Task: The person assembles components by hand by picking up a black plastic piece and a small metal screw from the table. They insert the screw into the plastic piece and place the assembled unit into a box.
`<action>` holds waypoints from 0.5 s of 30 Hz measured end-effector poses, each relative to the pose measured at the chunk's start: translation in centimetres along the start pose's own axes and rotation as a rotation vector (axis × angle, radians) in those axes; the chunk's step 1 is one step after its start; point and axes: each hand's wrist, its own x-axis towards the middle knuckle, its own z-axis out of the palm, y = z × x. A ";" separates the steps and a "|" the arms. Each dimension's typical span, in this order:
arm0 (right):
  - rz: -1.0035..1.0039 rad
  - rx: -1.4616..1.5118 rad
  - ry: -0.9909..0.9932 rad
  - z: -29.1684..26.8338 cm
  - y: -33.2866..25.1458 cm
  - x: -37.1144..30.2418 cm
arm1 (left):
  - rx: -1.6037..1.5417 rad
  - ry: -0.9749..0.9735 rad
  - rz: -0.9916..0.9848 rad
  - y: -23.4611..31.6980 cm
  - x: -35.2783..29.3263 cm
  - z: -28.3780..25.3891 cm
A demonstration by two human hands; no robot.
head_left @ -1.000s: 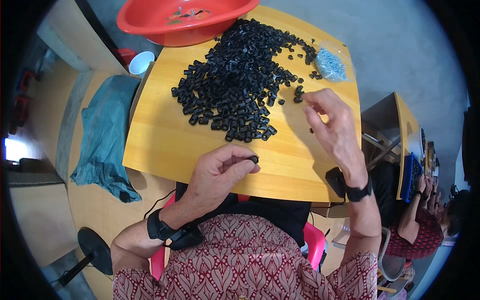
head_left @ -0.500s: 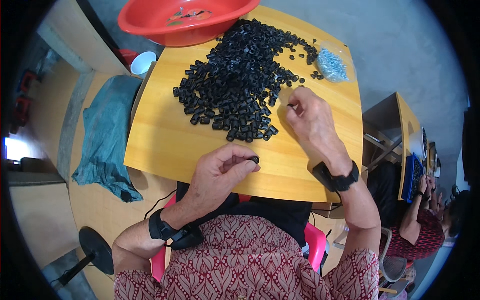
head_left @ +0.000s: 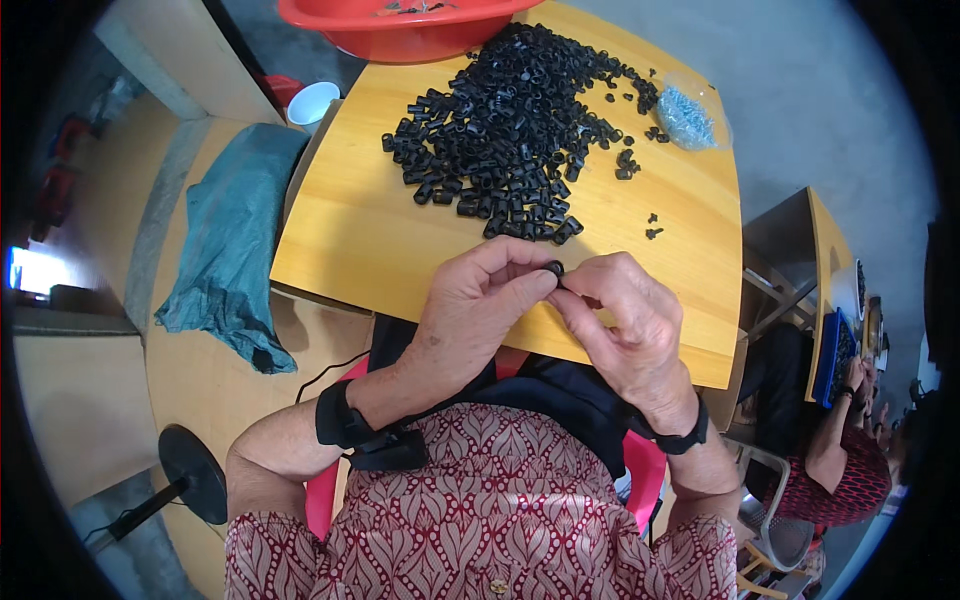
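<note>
Your 2 hands meet over the near edge of the yellow wooden table [head_left: 360,240], fingertips together. Your left hand [head_left: 475,305] has its thumb and forefinger closed on a small black ring-shaped part [head_left: 555,268], which sits right at the point where both hands touch. Your right hand [head_left: 625,320] has its fingers curled in and pinched against the same part from the right side (whether it holds a second piece there cannot be told, since the fingers hide it). Both wrists carry black bands.

Farther away on the table lies a big heap of black plastic parts [head_left: 510,130], the same kind as the one in your grip, well apart from your hands. A few stray pieces lie to the right of the heap. At the far right corner sits a clear bag of small light-blue pieces [head_left: 688,115]. A red plastic basin [head_left: 400,28] stands at the far edge, just beyond the heap.

To the left of the table a teal cloth [head_left: 225,250] hangs over a lower surface, with a white cup [head_left: 310,100] beyond it. At the right, another person [head_left: 850,450] sits at a separate table.
</note>
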 end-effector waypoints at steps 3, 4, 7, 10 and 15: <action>-0.106 -0.093 0.078 0.4 -0.9 -0.2 | -0.015 0.004 0.025 0.7 -0.5 0.1; -0.117 -0.122 0.102 0.4 -1.2 -0.2 | -0.039 0.003 0.038 0.8 -0.7 0.1; -0.223 -0.210 0.149 0.3 -1.6 -0.5 | -0.054 -0.025 0.041 1.3 -0.9 0.3; -0.233 -0.212 0.164 -0.1 -2.4 -0.8 | -0.083 -0.031 0.047 1.5 -1.2 0.6; -0.211 -0.158 0.210 -0.4 -2.0 -2.1 | -0.172 -0.051 -0.003 0.8 -1.7 1.2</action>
